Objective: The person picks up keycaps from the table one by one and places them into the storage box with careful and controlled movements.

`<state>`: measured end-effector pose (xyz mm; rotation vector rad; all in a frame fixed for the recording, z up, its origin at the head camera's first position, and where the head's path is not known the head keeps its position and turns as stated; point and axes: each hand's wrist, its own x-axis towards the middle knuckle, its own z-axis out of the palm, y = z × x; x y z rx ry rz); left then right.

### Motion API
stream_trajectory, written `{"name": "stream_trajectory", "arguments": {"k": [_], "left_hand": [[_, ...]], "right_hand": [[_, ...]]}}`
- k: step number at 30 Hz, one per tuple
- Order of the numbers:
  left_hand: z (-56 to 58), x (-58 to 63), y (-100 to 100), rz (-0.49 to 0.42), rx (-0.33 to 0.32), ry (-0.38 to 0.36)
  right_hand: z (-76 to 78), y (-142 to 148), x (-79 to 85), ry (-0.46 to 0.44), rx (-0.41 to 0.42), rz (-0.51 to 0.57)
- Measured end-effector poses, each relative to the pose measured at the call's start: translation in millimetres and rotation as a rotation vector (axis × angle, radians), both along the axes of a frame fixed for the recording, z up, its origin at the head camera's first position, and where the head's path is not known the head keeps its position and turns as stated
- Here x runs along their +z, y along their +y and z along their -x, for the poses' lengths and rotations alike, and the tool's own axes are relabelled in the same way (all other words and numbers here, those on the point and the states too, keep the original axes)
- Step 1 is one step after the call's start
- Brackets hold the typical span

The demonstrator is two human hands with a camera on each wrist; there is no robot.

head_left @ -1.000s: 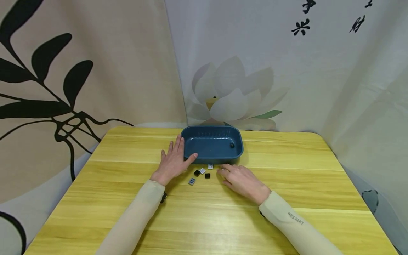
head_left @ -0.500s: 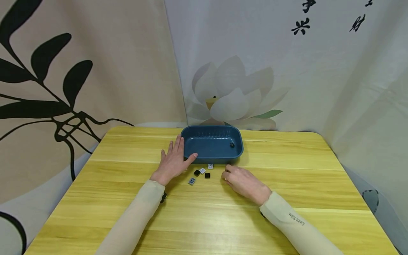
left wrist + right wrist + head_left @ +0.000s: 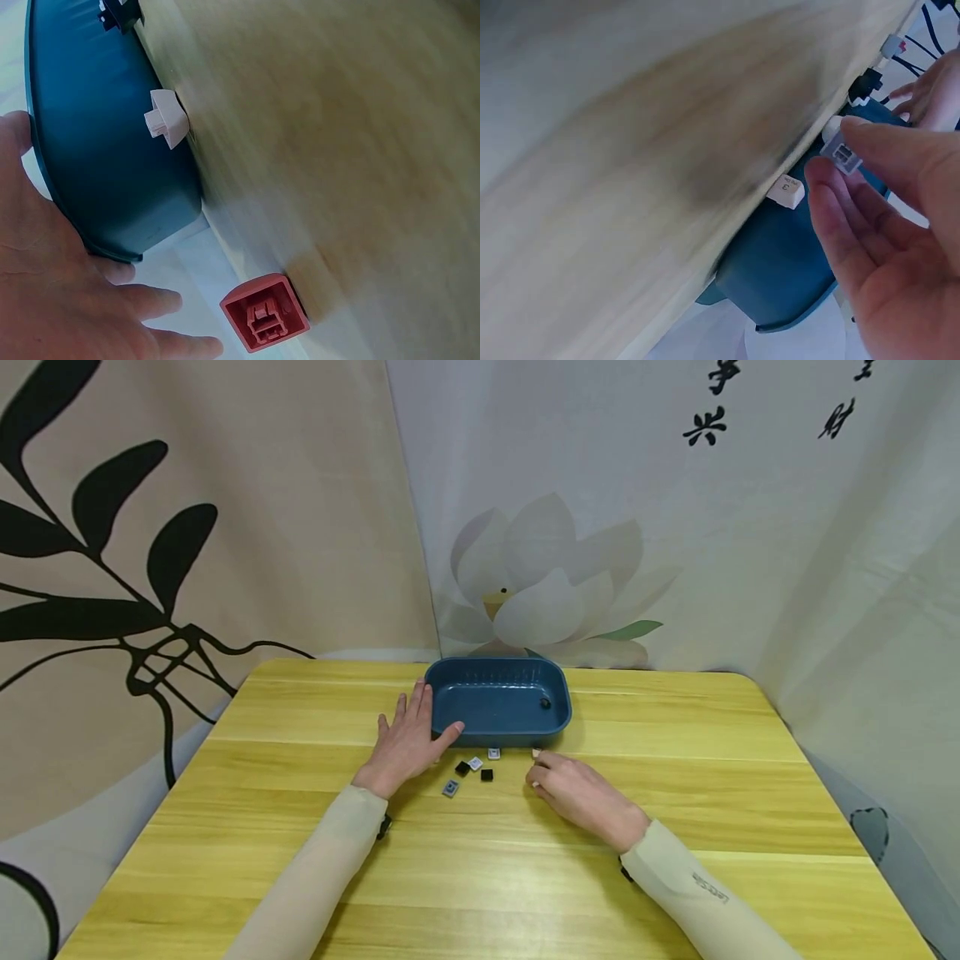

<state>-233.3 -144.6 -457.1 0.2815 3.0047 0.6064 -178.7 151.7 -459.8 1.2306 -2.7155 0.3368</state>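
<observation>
My left hand [image 3: 405, 750] lies against the left end of a dark blue tray [image 3: 498, 737], fingers straight and thumb at its front rim. In the right wrist view my right hand [image 3: 900, 202] pinches a grey keycap [image 3: 842, 154] between thumb and fingertips, its hollow underside showing. A white keycap marked 3 [image 3: 786, 192] stands beside that hand, close to the tray's front. Between the hands are two black keycaps [image 3: 487, 774], two white keycaps [image 3: 476, 763] and a grey keycap [image 3: 450, 787]. A red keycap [image 3: 265, 313] is near the left fingers in the left wrist view.
One small dark piece [image 3: 545, 702] lies inside the tray towards the right. The wooden table [image 3: 480, 877] reaches back to a printed curtain [image 3: 555, 568] just behind the tray.
My right hand has drawn slightly to the right and towards me, its fingers closing together, and a pale keycap shows beyond its fingertips. The left hand stays on the tray.
</observation>
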Motion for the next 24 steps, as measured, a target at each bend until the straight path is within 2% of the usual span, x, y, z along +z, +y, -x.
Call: {"name": "stream_trajectory", "arguments": {"k": [5, 17, 24], "left_hand": [[-0.9, 0.5, 0, -0.003, -0.001, -0.005], [0.1, -0.9, -1, 0.0, 0.0, 0.005], [0.2, -1.2, -1, -0.002, -0.001, 0.004]], "right_hand": [[-1.7, 4, 6.5, 0.009, -0.022, 0.025], [0.8, 5, 20.2, 0.055, -0.06, 0.171], [5.1, 2, 28.7, 0.093, -0.128, 0.253]]}}
